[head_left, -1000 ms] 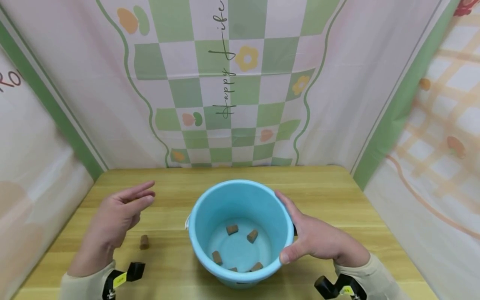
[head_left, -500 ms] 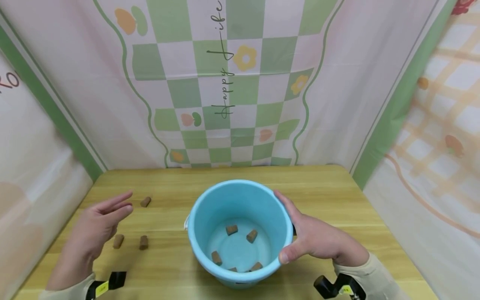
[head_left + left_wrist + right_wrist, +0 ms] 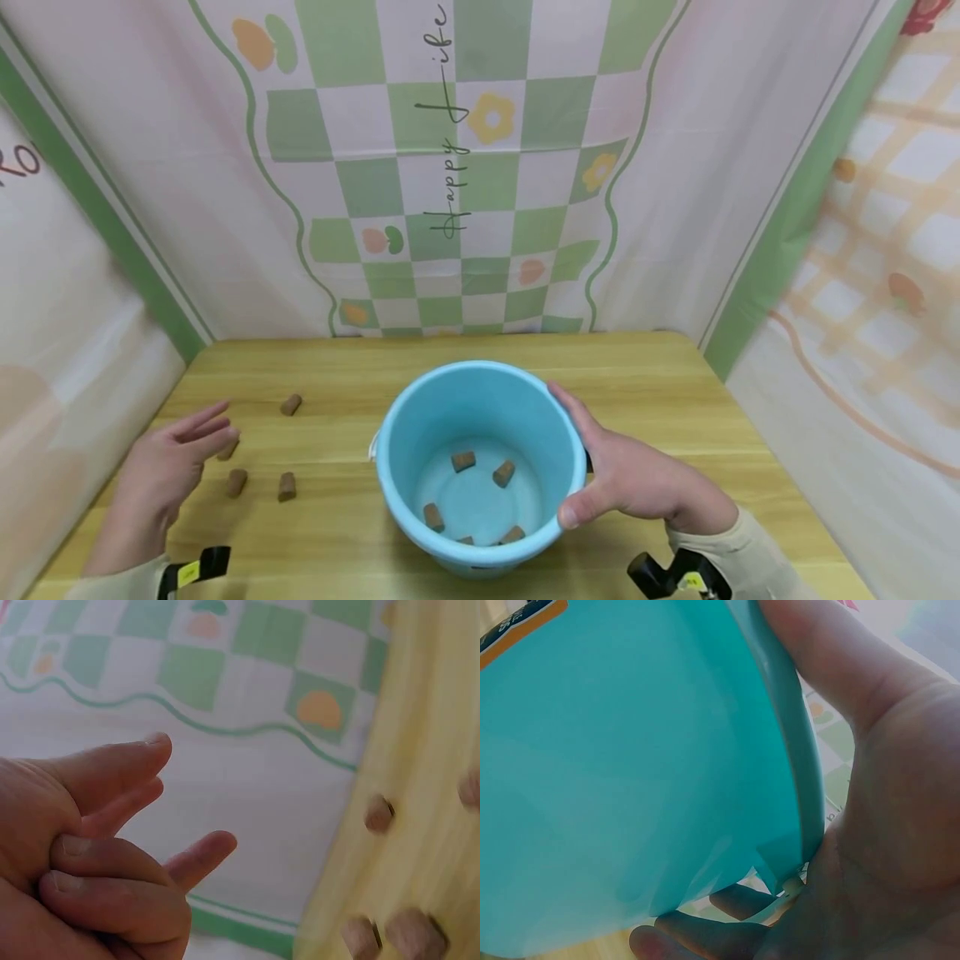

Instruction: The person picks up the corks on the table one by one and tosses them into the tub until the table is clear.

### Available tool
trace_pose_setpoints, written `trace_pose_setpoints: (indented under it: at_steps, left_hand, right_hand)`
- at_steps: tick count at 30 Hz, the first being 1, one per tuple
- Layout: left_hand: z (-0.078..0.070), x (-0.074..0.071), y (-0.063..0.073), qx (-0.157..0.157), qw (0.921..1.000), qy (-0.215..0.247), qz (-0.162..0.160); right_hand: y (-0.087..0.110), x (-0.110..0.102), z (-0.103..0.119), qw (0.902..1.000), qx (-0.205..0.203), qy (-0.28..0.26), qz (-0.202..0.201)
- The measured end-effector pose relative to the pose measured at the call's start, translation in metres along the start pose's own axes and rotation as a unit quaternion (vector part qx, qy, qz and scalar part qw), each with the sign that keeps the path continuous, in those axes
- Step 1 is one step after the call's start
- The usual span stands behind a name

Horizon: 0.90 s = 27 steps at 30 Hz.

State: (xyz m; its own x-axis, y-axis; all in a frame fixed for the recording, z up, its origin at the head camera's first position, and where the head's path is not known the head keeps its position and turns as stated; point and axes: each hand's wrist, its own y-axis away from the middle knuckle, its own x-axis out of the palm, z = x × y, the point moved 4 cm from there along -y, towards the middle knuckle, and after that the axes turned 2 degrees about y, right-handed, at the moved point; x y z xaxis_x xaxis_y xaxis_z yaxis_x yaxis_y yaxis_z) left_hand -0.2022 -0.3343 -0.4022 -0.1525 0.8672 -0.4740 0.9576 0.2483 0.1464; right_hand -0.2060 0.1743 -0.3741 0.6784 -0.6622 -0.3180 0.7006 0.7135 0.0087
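Note:
A light blue bucket (image 3: 480,371) stands mid-table with several brown corks (image 3: 504,473) lying on its bottom. My right hand (image 3: 633,475) grips the bucket at its right side, thumb at the rim. In the right wrist view, the fingers (image 3: 712,934) reach round below the rim by the handle. Over the table's left side is my left hand (image 3: 161,467), with a cork (image 3: 227,451) partly hidden behind its fingertips. In the left wrist view two fingers (image 3: 124,900) fold toward the palm while others extend, and nothing shows between them. Loose corks (image 3: 287,486) lie nearby, including one farther back (image 3: 291,405).
The wooden table (image 3: 360,358) ends at a printed curtain (image 3: 480,208) behind, with more curtains left and right. A white handle end (image 3: 373,446) juts from the bucket's left side. Both wrists wear black straps with cameras (image 3: 648,575).
My left hand has moved left and toward me, uncovering corks on the table that it hid before. My right hand and the bucket have stayed in place.

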Motion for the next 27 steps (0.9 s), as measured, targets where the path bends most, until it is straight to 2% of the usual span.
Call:
trace_pose_setpoints:
  at_steps: [2, 6, 9, 15, 21, 25, 27]
  left_hand:
    - [0.008, -0.002, -0.004, -0.021, 0.9997, -0.012, 0.008]
    - [0.024, -0.006, -0.014, -0.059, 0.9981, -0.005, 0.016]
    - [0.033, -0.008, -0.020, -0.072, 0.9972, -0.013, 0.016]
    - [0.046, -0.005, -0.030, -0.054, 0.9954, -0.078, 0.006]
    - [0.050, -0.004, -0.038, -0.027, 0.9855, -0.167, 0.006]
    - [0.056, -0.003, -0.044, -0.046, 0.9814, -0.186, 0.009]
    - [0.060, -0.003, -0.048, -0.041, 0.9790, -0.200, 0.012]
  right_hand:
    - [0.000, 0.000, 0.000, 1.0000, -0.001, -0.002, 0.001]
    - [0.000, 0.000, 0.000, 0.9999, 0.005, -0.010, 0.002]
    - [0.000, 0.000, -0.001, 0.9999, 0.008, -0.010, 0.002]
    - [0.000, 0.001, -0.001, 0.9999, 0.008, -0.007, 0.000]
    - [0.001, 0.000, 0.000, 1.0000, -0.005, 0.005, -0.004]
    - [0.000, 0.000, 0.001, 0.9999, -0.007, 0.008, -0.004]
    - [0.000, 0.000, 0.001, 0.9999, -0.009, 0.009, -0.004]
